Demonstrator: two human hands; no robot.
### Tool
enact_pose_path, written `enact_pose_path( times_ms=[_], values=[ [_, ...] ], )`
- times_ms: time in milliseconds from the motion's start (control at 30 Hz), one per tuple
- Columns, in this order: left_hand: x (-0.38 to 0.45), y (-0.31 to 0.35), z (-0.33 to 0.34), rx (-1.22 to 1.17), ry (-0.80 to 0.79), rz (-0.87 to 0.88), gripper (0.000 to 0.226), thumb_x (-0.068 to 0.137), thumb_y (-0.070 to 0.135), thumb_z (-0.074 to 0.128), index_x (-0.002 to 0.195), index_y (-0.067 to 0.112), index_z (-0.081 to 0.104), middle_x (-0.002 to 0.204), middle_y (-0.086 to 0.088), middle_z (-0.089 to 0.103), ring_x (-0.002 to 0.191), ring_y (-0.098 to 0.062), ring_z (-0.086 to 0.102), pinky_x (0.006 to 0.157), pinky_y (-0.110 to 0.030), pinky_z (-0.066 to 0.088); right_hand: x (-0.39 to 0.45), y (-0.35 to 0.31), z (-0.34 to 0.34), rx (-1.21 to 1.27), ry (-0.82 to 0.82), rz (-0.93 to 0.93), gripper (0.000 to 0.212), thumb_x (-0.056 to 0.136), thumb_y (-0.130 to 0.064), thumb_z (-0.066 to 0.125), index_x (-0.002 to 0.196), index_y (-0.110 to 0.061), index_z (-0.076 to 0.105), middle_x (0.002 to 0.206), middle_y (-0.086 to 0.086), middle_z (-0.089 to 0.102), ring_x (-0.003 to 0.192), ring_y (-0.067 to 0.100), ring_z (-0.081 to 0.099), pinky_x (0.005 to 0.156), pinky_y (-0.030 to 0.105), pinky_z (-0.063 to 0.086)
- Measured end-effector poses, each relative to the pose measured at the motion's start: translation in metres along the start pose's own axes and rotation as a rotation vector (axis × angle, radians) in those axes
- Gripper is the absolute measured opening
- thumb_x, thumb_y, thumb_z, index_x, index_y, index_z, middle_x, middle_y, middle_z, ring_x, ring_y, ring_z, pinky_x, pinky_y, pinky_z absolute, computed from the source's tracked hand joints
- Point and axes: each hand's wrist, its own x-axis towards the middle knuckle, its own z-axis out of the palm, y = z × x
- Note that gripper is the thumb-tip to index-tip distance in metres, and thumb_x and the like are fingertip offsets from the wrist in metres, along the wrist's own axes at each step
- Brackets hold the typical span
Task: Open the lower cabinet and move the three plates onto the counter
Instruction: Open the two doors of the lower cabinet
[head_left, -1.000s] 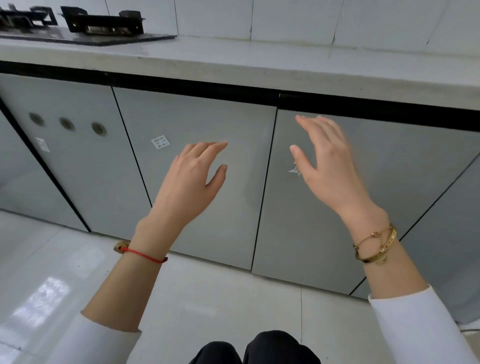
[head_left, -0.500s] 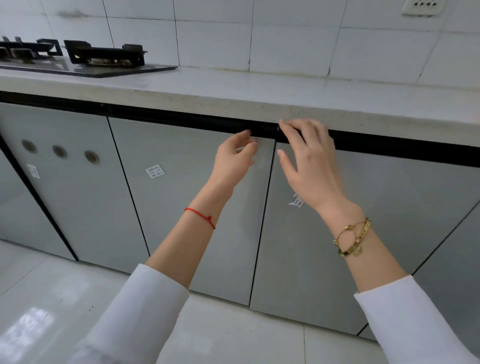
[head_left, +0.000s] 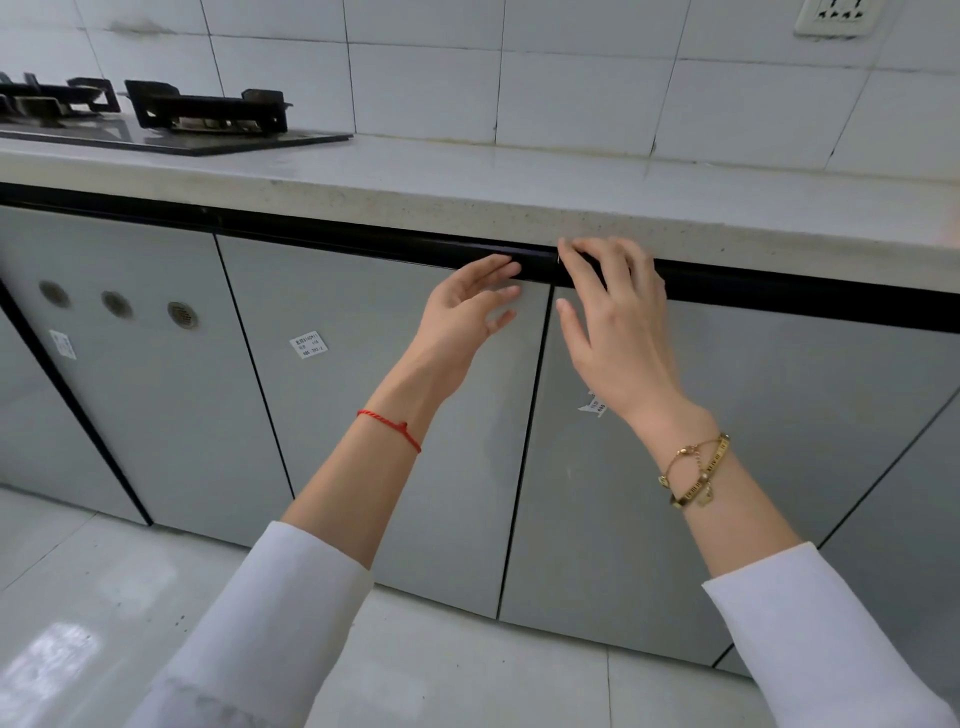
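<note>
Two grey lower cabinet doors meet at a dark seam in the middle: the left door (head_left: 374, 405) and the right door (head_left: 779, 457), both closed. My left hand (head_left: 462, 317) is at the top right corner of the left door, fingers spread and reaching the black strip (head_left: 332, 239) under the counter. My right hand (head_left: 613, 322) rests its fingertips on that strip at the top left corner of the right door, fingers apart. The pale stone counter (head_left: 519, 187) runs above. No plates are visible; the cabinet's inside is hidden.
A black gas hob (head_left: 197, 119) sits on the counter at the far left. Another grey door with three round vents (head_left: 117, 304) stands to the left. White wall tiles and a socket (head_left: 836, 18) are behind. Glossy white floor tiles (head_left: 93, 597) lie below.
Both hands rose from mid-door height to the doors' top edges under the counter. The view tilted up, showing more counter and wall. The doors stay closed.
</note>
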Motion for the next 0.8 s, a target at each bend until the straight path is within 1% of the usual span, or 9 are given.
enact_pose_path(
  times_ms=[100,267,333,433,467,533,633,700,800],
  values=[
    [-0.011,0.002,-0.006,0.009,-0.021,0.004,0.043,0.091,0.002,0.06,0.133,0.01,0.053,0.128,0.001,0.063,0.117,-0.011,0.061,0.097,-0.029,0.051,-0.002,-0.006,0.0,0.06,-0.009,-0.007,0.048,0.098,-0.024,0.043,0.144,-0.012,0.04,0.143,0.004,0.047,0.136,0.028,0.034,0.112,0.042,0.029],
    [-0.034,0.007,-0.018,0.043,-0.062,0.048,0.042,0.093,0.003,0.055,0.135,0.011,0.052,0.128,0.002,0.063,0.114,-0.01,0.061,0.096,-0.026,0.05,-0.013,-0.022,-0.004,0.289,-0.002,0.024,0.043,0.099,-0.019,0.042,0.141,-0.01,0.043,0.14,0.003,0.052,0.14,0.023,0.031,0.116,0.039,0.024],
    [-0.045,0.004,-0.02,0.157,-0.042,0.144,0.043,0.093,0.002,0.053,0.135,0.015,0.052,0.126,0.005,0.064,0.106,-0.007,0.06,0.092,-0.024,0.05,-0.017,-0.026,-0.008,0.35,0.021,0.011,0.042,0.098,-0.016,0.042,0.139,-0.009,0.046,0.138,0.003,0.053,0.14,0.022,0.032,0.116,0.038,0.025],
    [-0.067,-0.011,-0.017,0.549,0.115,0.462,0.049,0.089,0.003,0.057,0.135,0.02,0.052,0.124,0.01,0.062,0.1,-0.008,0.059,0.084,-0.02,0.05,-0.024,-0.032,-0.013,0.411,0.032,-0.01,0.041,0.098,-0.014,0.044,0.138,-0.008,0.046,0.138,0.003,0.052,0.141,0.02,0.031,0.116,0.044,0.026],
    [-0.075,-0.018,-0.015,0.656,0.158,0.558,0.052,0.088,0.005,0.059,0.137,0.019,0.05,0.127,0.009,0.059,0.104,-0.011,0.057,0.086,-0.024,0.05,-0.027,-0.036,-0.016,0.425,0.034,-0.017,0.041,0.098,-0.013,0.045,0.139,-0.008,0.046,0.138,0.002,0.052,0.142,0.02,0.03,0.116,0.047,0.026],
    [-0.089,-0.032,-0.013,0.794,0.23,0.649,0.06,0.086,0.014,0.065,0.142,0.017,0.043,0.137,0.004,0.049,0.118,-0.015,0.049,0.099,-0.027,0.044,-0.035,-0.045,-0.023,0.442,0.04,-0.04,0.041,0.098,-0.013,0.045,0.139,-0.009,0.045,0.139,0.002,0.051,0.143,0.019,0.028,0.115,0.048,0.027],
    [-0.107,-0.042,-0.013,0.898,0.286,0.65,0.076,0.085,0.027,0.069,0.149,0.014,0.03,0.154,-0.002,0.029,0.137,-0.016,0.031,0.112,-0.025,0.03,-0.046,-0.062,-0.035,0.467,0.047,-0.071,0.042,0.099,-0.013,0.046,0.14,-0.009,0.045,0.142,0.001,0.049,0.145,0.018,0.025,0.116,0.046,0.026],
    [-0.122,-0.044,-0.014,0.932,0.302,0.651,0.082,0.085,0.028,0.069,0.151,0.011,0.024,0.159,-0.005,0.02,0.143,-0.017,0.023,0.116,-0.033,0.028,-0.053,-0.076,-0.042,0.489,0.044,-0.086,0.043,0.099,-0.013,0.046,0.141,-0.01,0.043,0.144,0.0,0.047,0.146,0.016,0.022,0.116,0.048,0.026],
    [-0.14,-0.046,-0.019,0.947,0.34,0.654,0.083,0.086,0.023,0.07,0.152,0.008,0.021,0.16,-0.006,0.019,0.147,-0.018,0.018,0.116,-0.041,0.028,-0.063,-0.095,-0.05,0.556,0.009,-0.093,0.045,0.1,-0.015,0.045,0.145,-0.011,0.039,0.149,0.0,0.041,0.148,0.013,0.018,0.117,0.048,0.026]
  ],
)
